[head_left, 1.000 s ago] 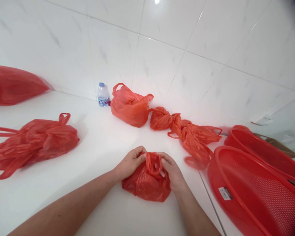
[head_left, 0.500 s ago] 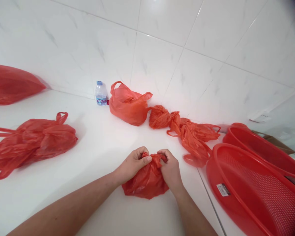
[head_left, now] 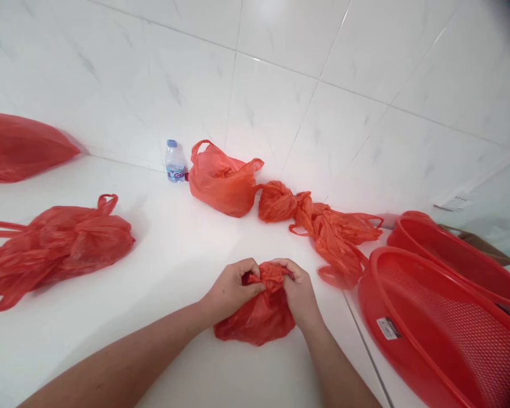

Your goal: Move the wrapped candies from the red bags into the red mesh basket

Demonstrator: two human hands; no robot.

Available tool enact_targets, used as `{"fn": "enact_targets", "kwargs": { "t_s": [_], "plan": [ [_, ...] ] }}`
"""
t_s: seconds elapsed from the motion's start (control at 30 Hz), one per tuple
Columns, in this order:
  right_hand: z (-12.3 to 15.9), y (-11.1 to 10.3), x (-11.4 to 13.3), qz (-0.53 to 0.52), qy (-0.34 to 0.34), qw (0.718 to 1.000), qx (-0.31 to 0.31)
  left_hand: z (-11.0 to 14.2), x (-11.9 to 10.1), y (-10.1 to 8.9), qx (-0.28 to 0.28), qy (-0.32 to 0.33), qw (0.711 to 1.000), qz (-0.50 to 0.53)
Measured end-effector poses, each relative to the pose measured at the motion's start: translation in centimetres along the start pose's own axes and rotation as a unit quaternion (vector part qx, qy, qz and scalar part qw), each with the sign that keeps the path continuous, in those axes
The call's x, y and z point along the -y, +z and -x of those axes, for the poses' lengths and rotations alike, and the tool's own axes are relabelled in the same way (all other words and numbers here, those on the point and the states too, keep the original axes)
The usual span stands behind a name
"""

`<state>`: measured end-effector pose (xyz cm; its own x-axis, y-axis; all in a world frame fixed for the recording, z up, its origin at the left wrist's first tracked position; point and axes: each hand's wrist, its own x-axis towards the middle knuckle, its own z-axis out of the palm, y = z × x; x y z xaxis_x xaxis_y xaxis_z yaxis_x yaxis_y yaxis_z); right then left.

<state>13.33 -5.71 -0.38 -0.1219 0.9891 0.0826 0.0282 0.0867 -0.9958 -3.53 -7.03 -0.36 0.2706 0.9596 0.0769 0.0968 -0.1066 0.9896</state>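
A small red plastic bag (head_left: 259, 323) rests on the white surface in front of me, its contents hidden. Its top is gathered and looks twisted or knotted between my hands. My left hand (head_left: 233, 289) pinches the gathered plastic on the left side, thumb against fingers. On the other side my right hand (head_left: 300, 292) grips the bag's top, its fingertips partly behind the plastic. Beyond my hands, an upright red bag with loop handles (head_left: 223, 184) stands by the wall, and several crumpled red bags (head_left: 335, 241) lie to its right.
A bunched red bag (head_left: 68, 243) lies at left, and a larger red bag (head_left: 21, 147) is behind it. A small water bottle (head_left: 175, 164) stands against the tiled wall (head_left: 276, 102). Red mesh baskets (head_left: 408, 340) fill the right side, near a seam in the surface.
The gathered top has been drawn into a tighter, knot-like bunch between my hands. Both hands have shifted slightly, still holding the bag. The surrounding things stay in place.
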Motion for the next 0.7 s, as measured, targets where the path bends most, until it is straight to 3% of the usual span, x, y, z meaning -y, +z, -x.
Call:
{"fn": "enact_targets", "kwargs": {
  "t_s": [0.17,0.33,0.4,0.57,0.7],
  "plan": [
    [0.0,-1.1,0.2,-0.196,0.043,0.979,0.025,0.0,0.1,0.0,-0.039,0.048,0.992,-0.108],
    [-0.5,-2.0,0.6,-0.230,0.020,0.973,-0.012,-0.3,0.3,-0.7,-0.063,0.152,0.977,-0.135],
    [-1.1,-2.8,0.4,-0.231,-0.012,0.971,-0.058,-0.6,0.4,-1.6,-0.097,0.198,0.964,-0.147],
    [-2.7,-6.0,-0.9,-0.206,-0.066,0.947,-0.238,-1.8,0.7,-4.8,-0.204,0.261,0.921,-0.204],
    [-3.0,-7.6,-1.6,-0.204,-0.068,0.940,-0.267,-2.5,1.2,-6.5,-0.243,0.263,0.907,-0.223]
  ]
}}
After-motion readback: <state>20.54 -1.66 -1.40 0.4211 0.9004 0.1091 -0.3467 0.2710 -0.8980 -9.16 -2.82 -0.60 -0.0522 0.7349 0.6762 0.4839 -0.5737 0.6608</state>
